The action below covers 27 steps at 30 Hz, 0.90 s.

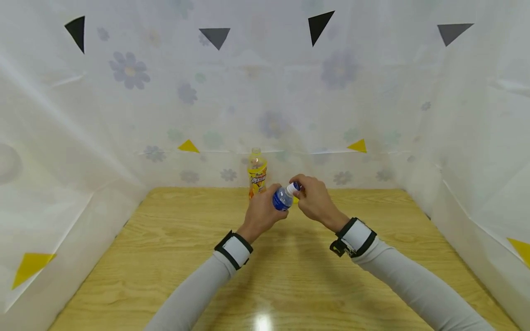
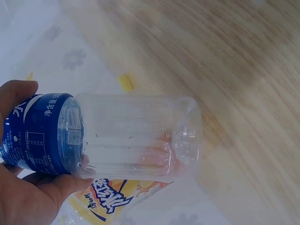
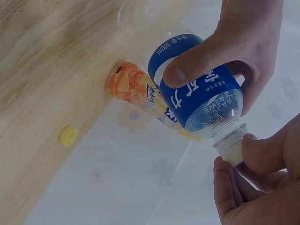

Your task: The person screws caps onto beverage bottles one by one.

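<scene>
A: Left hand (image 1: 261, 210)?
B: Fingers (image 2: 19, 91) wrapped round blue bottle (image 3: 197, 89), tilted above counter (image 1: 174, 239).
A: Right hand (image 1: 318, 198)?
B: Fingers (image 3: 224, 185) pinching its cap (image 3: 232, 153) at the neck. Yellow bottle (image 1: 257, 177) stands behind on counter.

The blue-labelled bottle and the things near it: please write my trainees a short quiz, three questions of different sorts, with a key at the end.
1. Short answer: while the left hand grips the blue-labelled bottle, which part of that bottle do the right hand and its fingertips hold?
2. True or false: the yellow-labelled bottle stands upright on the table.
3. Multiple choice: the loose cap lying on the table is
A) blue
B) yellow
C) red

Key:
1. Its white cap.
2. True.
3. B.
</scene>
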Tool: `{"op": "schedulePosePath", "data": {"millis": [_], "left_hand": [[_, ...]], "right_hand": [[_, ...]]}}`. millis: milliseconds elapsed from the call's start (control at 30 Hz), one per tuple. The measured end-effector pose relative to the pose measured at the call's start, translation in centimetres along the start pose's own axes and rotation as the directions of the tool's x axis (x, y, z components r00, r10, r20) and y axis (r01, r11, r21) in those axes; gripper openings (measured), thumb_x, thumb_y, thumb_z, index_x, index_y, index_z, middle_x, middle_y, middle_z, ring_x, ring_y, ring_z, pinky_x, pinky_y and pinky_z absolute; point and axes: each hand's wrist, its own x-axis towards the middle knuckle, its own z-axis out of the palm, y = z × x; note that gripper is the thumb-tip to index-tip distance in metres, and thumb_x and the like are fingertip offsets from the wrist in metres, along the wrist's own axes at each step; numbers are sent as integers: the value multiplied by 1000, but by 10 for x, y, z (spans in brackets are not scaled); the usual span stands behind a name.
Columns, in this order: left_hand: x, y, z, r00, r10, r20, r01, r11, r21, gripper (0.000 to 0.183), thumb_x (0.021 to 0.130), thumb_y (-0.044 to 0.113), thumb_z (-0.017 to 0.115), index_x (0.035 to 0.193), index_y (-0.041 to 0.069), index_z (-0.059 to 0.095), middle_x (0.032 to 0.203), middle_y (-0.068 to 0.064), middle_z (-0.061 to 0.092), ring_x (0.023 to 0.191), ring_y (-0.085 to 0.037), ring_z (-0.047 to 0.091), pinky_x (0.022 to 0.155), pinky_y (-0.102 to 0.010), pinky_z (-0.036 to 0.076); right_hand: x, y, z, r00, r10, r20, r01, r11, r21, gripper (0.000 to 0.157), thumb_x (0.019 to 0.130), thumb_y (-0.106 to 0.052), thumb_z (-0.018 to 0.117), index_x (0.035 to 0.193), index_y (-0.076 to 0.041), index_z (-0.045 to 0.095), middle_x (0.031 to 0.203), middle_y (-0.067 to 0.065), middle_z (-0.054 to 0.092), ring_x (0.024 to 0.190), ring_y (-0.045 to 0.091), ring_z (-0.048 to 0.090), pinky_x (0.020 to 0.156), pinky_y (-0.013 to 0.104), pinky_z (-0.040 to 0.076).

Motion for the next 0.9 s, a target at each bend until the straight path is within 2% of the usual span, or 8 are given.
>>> {"op": "schedulePosePath", "data": {"millis": [100,500,767,900], "left_hand": [[-1,0,0,1000,-4,4,4,1000,5,70,76,22,89,137,9,57,119,-11,71,103,-25,70,87,-41,58],[-4,-1,0,1000,-4,0,4,1000,-14,69,76,22,90,136,10,57,119,-10,71,104,-24,71,88,-40,58],[-5,-1,1,1000,12,-9,-12,1000,1,69,76,24,89,136,10,57,118,-10,72,102,-23,71,86,-39,59],[-6,-1,1,1000,12,-11,-12,1000,2,70,76,25,90,136,11,57,118,-10,72,102,-23,71,86,-39,59]], "right_hand": [[0,0,0,1000,1,6,-1,1000,-3,24,93,5,61,117,4,65,99,16,69,73,23,58,68,39,52],[0,-3,5,1000,1,-11,-1,999,-35,18,94,3,62,112,6,63,99,18,68,86,30,65,75,46,56],[0,-2,7,999,-7,-49,3,998,-63,11,94,-3,65,101,5,64,88,15,64,76,26,59,67,41,50],[0,1,8,999,13,-52,-16,999,-47,14,97,-11,64,94,2,62,80,12,60,67,22,55,59,35,46]]}}
